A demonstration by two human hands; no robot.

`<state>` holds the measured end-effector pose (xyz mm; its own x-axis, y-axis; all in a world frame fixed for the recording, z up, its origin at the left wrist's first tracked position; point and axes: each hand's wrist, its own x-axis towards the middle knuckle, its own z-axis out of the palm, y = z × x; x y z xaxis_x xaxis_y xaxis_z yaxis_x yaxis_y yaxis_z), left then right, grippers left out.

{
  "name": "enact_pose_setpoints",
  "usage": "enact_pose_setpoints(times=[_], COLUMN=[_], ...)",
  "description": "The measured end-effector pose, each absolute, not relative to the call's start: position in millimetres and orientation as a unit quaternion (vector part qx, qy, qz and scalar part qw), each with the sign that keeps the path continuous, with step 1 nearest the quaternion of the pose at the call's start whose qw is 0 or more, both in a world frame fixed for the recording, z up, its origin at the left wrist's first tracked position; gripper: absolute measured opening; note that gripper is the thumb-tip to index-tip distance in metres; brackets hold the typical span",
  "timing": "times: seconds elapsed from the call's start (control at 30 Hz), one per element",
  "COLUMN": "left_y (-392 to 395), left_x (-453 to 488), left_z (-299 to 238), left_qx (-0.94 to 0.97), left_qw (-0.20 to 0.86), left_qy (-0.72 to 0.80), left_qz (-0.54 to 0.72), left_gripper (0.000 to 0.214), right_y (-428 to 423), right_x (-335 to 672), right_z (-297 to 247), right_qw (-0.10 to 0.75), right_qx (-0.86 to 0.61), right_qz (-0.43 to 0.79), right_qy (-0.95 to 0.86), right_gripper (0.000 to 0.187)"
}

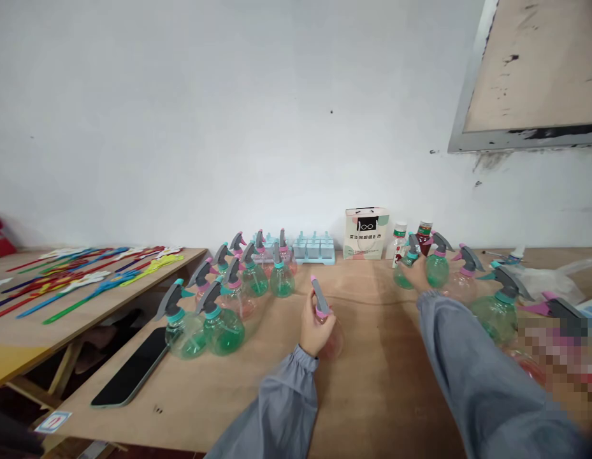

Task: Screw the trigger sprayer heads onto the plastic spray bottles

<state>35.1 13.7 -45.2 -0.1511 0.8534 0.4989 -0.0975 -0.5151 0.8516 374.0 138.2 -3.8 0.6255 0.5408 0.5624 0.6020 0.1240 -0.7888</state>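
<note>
Left fingers hold a pink bottle mid-counter; right fingers grip a green bottle, jars close behind; phone along left edge.

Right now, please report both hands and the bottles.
Left hand gripping pink spray bottle. Right hand at green spray bottle, grip unclear. More bottles both sides.

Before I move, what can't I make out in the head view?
All in the head view:
Pink spray bottle: left side, behind the left hand.
Green spray bottle: right side, behind the right hand.
Rightmost spray bottle: body, partly pixelated.
Paper bag: bottom print, too small.
</note>
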Motion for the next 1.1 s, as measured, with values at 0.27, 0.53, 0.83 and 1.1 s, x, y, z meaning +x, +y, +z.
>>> enact_pose_setpoints(times=[0.27,0.53,0.83,1.1], left_y=[10,2,3,5], left_x=[29,23,21,13], left_z=[-24,-14,-19,-25], left_qx=[0.471,0.381,0.392,0.415], left_qw=[0.462,0.692,0.695,0.675], left_qy=[0.295,0.213,0.231,0.266], left_qz=[0.691,0.575,0.557,0.549], left_gripper=[0.056,0.062,0.059,0.047], right_y=[67,-13,-5,-8], right_x=[280,222,226,226], right_z=[-70,-88,-90,-88], right_qw=[0.629,0.603,0.623,0.608], right_qx=[-0.595,-0.473,-0.474,-0.468], right_qz=[-0.100,0.092,0.115,0.125], right_qy=[-0.489,-0.636,-0.611,-0.629], right_gripper=[0.061,0.039,0.048,0.047])
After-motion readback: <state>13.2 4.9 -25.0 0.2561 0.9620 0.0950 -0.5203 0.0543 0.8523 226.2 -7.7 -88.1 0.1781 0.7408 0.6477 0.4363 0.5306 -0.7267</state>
